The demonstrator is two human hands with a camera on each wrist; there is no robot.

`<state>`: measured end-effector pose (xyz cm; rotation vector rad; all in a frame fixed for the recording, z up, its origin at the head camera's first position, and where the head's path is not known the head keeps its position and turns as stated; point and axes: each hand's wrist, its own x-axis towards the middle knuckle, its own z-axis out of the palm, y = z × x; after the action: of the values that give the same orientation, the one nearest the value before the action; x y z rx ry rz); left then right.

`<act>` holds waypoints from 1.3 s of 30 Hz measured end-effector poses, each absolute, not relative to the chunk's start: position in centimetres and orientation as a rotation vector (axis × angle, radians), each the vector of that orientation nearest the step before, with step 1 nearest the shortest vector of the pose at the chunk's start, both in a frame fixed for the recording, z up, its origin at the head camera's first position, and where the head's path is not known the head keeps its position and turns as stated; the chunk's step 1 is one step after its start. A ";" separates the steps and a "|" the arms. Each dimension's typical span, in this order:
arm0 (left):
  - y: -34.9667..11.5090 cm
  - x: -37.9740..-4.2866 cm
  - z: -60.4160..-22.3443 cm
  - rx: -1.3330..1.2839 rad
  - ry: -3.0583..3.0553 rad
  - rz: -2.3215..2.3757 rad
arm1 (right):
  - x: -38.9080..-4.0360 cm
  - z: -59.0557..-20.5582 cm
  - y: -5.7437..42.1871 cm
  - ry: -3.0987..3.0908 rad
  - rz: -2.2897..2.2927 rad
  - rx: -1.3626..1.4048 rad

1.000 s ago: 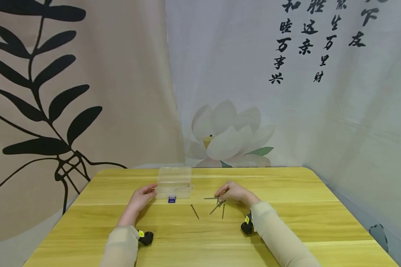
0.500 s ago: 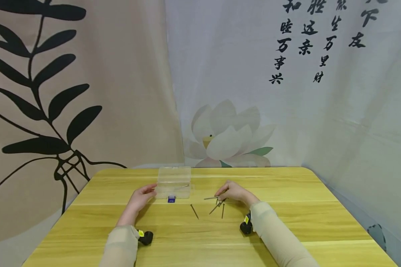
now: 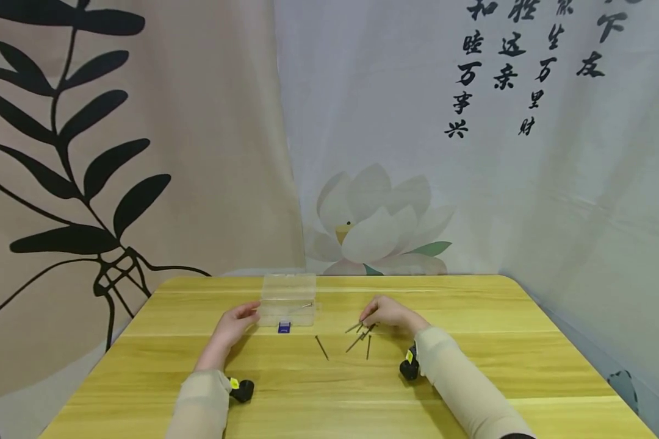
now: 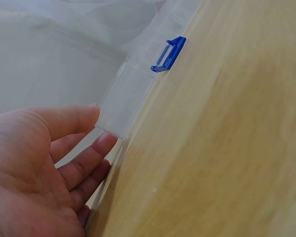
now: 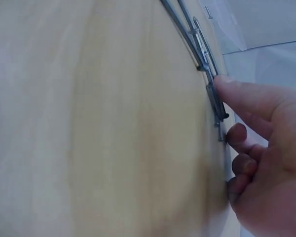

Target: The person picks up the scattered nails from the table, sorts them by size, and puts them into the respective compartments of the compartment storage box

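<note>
A clear plastic box (image 3: 274, 312) with its lid raised stands at the back of the table, a blue latch (image 3: 284, 327) on its front. One nail (image 3: 306, 305) lies inside. My left hand (image 3: 238, 320) holds the box's left end; in the left wrist view the thumb is at its corner and a finger reaches under the edge. To the right, my right hand (image 3: 387, 313) pinches a nail (image 3: 354, 327) between thumb and forefinger, over several loose nails (image 3: 358, 341). In the right wrist view these nails (image 5: 188, 37) partly overlap.
A single nail (image 3: 321, 347) lies apart, between the box and the pile. Another nail (image 3: 368, 347) points toward the front edge of the wooden table (image 3: 307, 396). Printed curtains (image 3: 225, 152) hang right behind the table.
My right hand has shifted slightly right, and the nail in its fingers has turned from nearly level to slanting. My left hand stays at the box.
</note>
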<state>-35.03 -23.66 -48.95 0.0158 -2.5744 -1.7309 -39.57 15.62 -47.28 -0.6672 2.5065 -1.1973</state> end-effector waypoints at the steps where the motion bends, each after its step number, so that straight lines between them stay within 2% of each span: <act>1: -23.7 -35.0 -49.0 0.015 -2.577 -1.729 | -39.7 -47.2 15.6 2.513 -1.185 -0.659; 8: -23.8 -35.0 -49.0 0.010 -2.569 -1.735 | -40.7 -46.7 15.8 2.571 -1.148 -0.676; 26: -23.6 -35.0 -49.1 0.014 -2.565 -1.751 | -42.0 -41.5 15.7 2.580 -1.241 -0.656; 39: -23.5 -35.0 -49.0 0.012 -2.551 -1.727 | -42.9 -39.3 14.3 2.619 -1.224 -0.647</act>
<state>-34.98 -23.50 -49.02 0.0117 -2.5512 -1.7267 -42.91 14.25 -39.28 -0.6472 2.6190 -1.2243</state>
